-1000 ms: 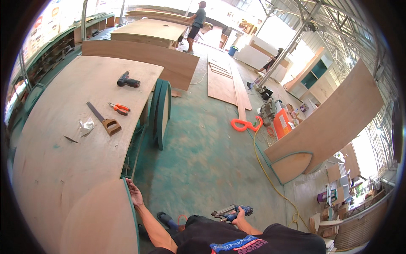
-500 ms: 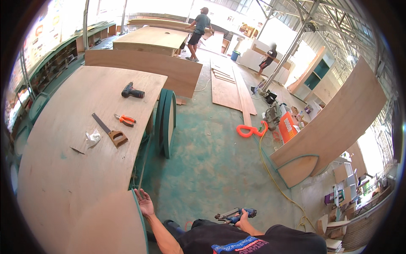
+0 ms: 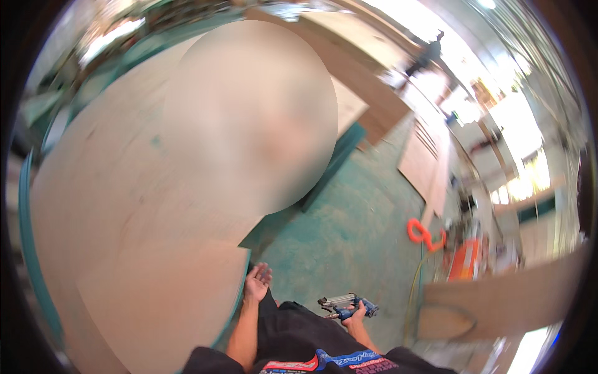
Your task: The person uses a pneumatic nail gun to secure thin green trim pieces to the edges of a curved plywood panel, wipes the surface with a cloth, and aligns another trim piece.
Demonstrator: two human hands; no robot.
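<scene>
Beside green-edged panel [image 3: 168, 305], left hand [image 3: 256, 284] uncurled, empty, right hand [image 3: 355, 313] gripping nail gun [image 3: 341, 312], orange coil [image 3: 425, 236] beyond

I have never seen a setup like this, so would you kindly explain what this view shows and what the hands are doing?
There is no robot here: a person works with bare hands, and a wide camera on their head looks down, bending straight edges. The right hand grips what looks like a blue and grey nail gun. The left hand is open and empty, close beside a green-edged board; I cannot tell whether they touch. That board overlaps the near part of a large wooden tabletop in view. A round blur hides much of the tabletop.
</scene>
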